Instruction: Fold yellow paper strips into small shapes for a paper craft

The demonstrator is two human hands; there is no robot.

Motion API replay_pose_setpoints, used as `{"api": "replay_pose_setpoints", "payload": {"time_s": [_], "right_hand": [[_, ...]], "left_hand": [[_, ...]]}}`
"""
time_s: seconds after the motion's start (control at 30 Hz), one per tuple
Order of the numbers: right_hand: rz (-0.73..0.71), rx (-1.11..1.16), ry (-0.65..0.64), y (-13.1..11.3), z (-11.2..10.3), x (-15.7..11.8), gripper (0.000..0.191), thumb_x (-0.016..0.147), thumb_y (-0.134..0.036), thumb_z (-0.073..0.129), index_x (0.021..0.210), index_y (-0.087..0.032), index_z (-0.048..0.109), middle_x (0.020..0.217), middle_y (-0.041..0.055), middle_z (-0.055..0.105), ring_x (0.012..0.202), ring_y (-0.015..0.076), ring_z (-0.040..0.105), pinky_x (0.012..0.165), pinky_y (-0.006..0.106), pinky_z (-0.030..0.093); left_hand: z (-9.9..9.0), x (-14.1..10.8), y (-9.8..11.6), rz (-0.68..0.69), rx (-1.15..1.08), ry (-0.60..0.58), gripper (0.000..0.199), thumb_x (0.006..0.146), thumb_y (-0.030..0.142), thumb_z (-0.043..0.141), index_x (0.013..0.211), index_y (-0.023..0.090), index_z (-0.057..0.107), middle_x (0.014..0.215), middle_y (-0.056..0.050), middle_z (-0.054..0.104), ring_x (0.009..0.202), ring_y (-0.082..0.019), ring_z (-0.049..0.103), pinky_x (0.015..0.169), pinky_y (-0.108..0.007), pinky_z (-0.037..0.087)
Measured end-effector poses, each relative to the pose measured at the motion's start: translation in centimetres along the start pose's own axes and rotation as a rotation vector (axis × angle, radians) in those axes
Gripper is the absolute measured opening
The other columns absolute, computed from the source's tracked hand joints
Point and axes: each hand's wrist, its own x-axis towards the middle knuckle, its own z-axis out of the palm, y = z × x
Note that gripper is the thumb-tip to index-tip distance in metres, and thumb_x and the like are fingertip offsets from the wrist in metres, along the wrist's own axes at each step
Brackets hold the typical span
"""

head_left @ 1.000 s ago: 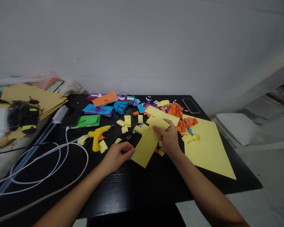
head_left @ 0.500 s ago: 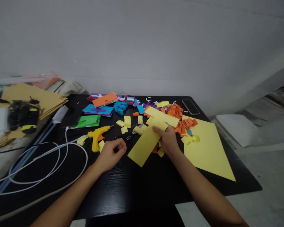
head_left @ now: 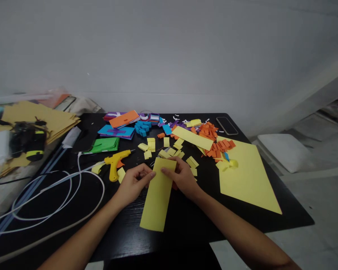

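A long yellow paper strip (head_left: 158, 198) is held above the black table, its lower end pointing toward me. My right hand (head_left: 183, 175) grips its upper right side, thumb on top and fingers behind. At the upper left edge, my left hand (head_left: 136, 182) pinches the same strip, its thumb tip at the paper and its other fingers curled. Part of a pair of scissors (head_left: 152, 164) shows behind the strip's top. Small yellow paper pieces (head_left: 171, 151) lie just beyond my hands, and another yellow strip (head_left: 193, 138) rests over the pile.
A yellow glue gun (head_left: 114, 164) lies left, near white cables (head_left: 70, 187). Folded green paper (head_left: 104, 144), blue paper (head_left: 116, 131) and orange paper (head_left: 124, 119) sit behind it. Orange pieces (head_left: 208, 132), a large yellow sheet (head_left: 248, 176) and a phone (head_left: 227, 125) are at right.
My right hand has brought the yellow strip left and closer to me, turning it more upright. My left hand has moved slightly right and now meets the strip's edge.
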Motion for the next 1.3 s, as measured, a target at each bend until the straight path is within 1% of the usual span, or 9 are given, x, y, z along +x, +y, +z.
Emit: {"api": "replay_pose_setpoints", "payload": {"time_s": [0.13, 0.3, 0.5, 0.7, 0.83, 1.07, 1.13, 1.2, 1.3], "right_hand": [[0.015, 0.044, -0.049, 0.0, -0.2, 0.1, 0.034, 0.075, -0.047, 0.082, 0.09, -0.02, 0.068, 0.087, 0.0044, 0.075, 0.077, 0.0209, 0.071, 0.073, 0.034, 0.058], [0.035, 0.003, -0.105, 0.3, -0.3, 0.1, 0.033, 0.073, -0.046, 0.085, 0.078, -0.02, 0.066, 0.078, 0.0024, 0.074, 0.07, 0.0193, 0.069, 0.068, 0.032, 0.055], [0.042, 0.003, -0.126, 0.2, -0.1, 0.0, 0.033, 0.074, -0.046, 0.084, 0.081, -0.019, 0.067, 0.08, 0.0025, 0.075, 0.071, 0.019, 0.069, 0.069, 0.032, 0.055], [0.038, -0.071, -0.177, 0.2, 0.0, -0.2, 0.035, 0.073, -0.049, 0.084, 0.078, -0.019, 0.065, 0.08, 0.0028, 0.075, 0.072, 0.02, 0.07, 0.069, 0.032, 0.055], [0.031, -0.092, -0.172, 0.2, 0.0, -0.2, 0.035, 0.073, -0.05, 0.083, 0.08, -0.019, 0.066, 0.082, 0.0039, 0.076, 0.074, 0.0214, 0.071, 0.069, 0.033, 0.056], [0.04, -0.115, -0.199, 0.4, 0.0, -0.3, 0.034, 0.075, -0.049, 0.082, 0.079, -0.019, 0.065, 0.082, 0.0038, 0.076, 0.072, 0.0205, 0.07, 0.068, 0.032, 0.054], [0.02, -0.161, -0.198, 0.5, -0.1, -0.4, 0.034, 0.076, -0.05, 0.081, 0.079, -0.019, 0.066, 0.08, 0.0036, 0.075, 0.072, 0.0207, 0.069, 0.066, 0.031, 0.054], [-0.023, -0.237, -0.216, 0.5, -0.1, -0.4, 0.034, 0.081, -0.051, 0.076, 0.085, -0.018, 0.069, 0.084, 0.0047, 0.076, 0.075, 0.0211, 0.069, 0.065, 0.031, 0.053], [-0.108, -0.452, -0.233, 0.3, -0.1, -0.5, 0.035, 0.09, -0.052, 0.067, 0.091, -0.018, 0.073, 0.083, 0.0044, 0.075, 0.072, 0.0197, 0.066, 0.062, 0.029, 0.049]], "left_hand": [[-0.1, 0.1, 0.2, 0.01, 0.007, 0.004, 0.036, 0.084, 0.052, 0.071, 0.074, 0.018, 0.065, 0.058, 0.002, 0.062, 0.053, -0.013, 0.056, 0.054, -0.024, 0.046], [-0.2, 0.1, 0.3, 0.031, 0.021, 0.024, 0.037, 0.087, 0.052, 0.069, 0.073, 0.018, 0.067, 0.056, 0.002, 0.063, 0.052, -0.013, 0.057, 0.054, -0.023, 0.045], [-0.4, 0.3, 0.0, 0.029, 0.011, 0.02, 0.038, 0.085, 0.05, 0.072, 0.068, 0.017, 0.066, 0.057, 0.001, 0.065, 0.053, -0.013, 0.057, 0.055, -0.023, 0.044], [-0.7, 0.4, 0.0, 0.026, -0.003, 0.052, 0.036, 0.086, 0.051, 0.07, 0.072, 0.018, 0.067, 0.057, 0.001, 0.065, 0.052, -0.013, 0.056, 0.054, -0.023, 0.043], [-0.8, 0.4, 0.1, 0.056, 0.005, 0.05, 0.036, 0.086, 0.049, 0.07, 0.069, 0.018, 0.067, 0.057, 0.001, 0.065, 0.054, -0.013, 0.057, 0.056, -0.023, 0.044], [-0.9, 0.4, -0.2, 0.039, 0.008, 0.064, 0.036, 0.088, 0.05, 0.068, 0.073, 0.018, 0.068, 0.059, 0.001, 0.065, 0.055, -0.013, 0.057, 0.056, -0.024, 0.043], [-1.0, 0.5, -0.2, 0.046, 0.007, 0.062, 0.037, 0.089, 0.049, 0.067, 0.068, 0.018, 0.065, 0.058, 0.001, 0.063, 0.056, -0.013, 0.057, 0.057, -0.024, 0.043], [-1.2, 0.5, -0.4, 0.052, 0.004, 0.077, 0.038, 0.09, 0.047, 0.067, 0.066, 0.018, 0.064, 0.059, 0.001, 0.062, 0.058, -0.013, 0.057, 0.06, -0.024, 0.044], [-1.5, 0.6, -0.6, 0.052, -0.013, 0.109, 0.035, 0.09, 0.045, 0.068, 0.068, 0.018, 0.065, 0.061, 0.001, 0.063, 0.061, -0.013, 0.058, 0.062, -0.024, 0.045]]}}
